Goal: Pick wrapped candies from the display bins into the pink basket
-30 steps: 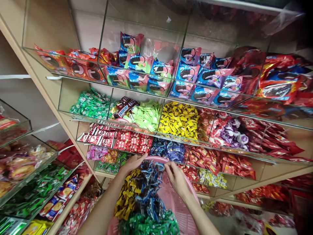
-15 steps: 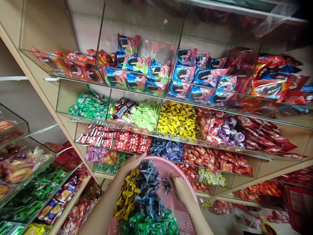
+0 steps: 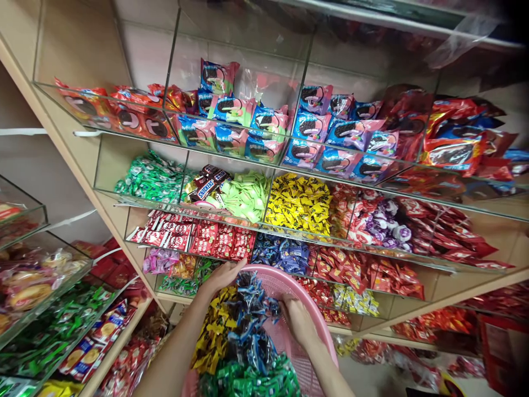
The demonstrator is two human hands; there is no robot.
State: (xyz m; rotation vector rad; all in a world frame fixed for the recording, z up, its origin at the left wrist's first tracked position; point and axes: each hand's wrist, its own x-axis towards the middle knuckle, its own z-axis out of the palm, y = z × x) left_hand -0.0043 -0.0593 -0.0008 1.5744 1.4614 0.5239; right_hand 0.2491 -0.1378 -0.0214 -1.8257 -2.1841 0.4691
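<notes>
Closes the gap between blue packets [image 3: 252, 325] and right hand [image 3: 297, 320] inside the pink basket [image 3: 273, 280].
Rests left hand [image 3: 223, 277] on the basket's upper-left rim, fingers together and nearly straight, any grip underneath hidden. Has yellow packets [image 3: 215, 331] heaped at the basket's left, then blue ones toward the middle, with green packets [image 3: 252, 380] at the near end. Farther right, curls right-hand fingers in beside the blue heap; cannot tell whether still pinching the packet dangled clear of it half a second ago. Seems, with that move, to gather the blue kind into one heap alongside yellow and green.
</notes>
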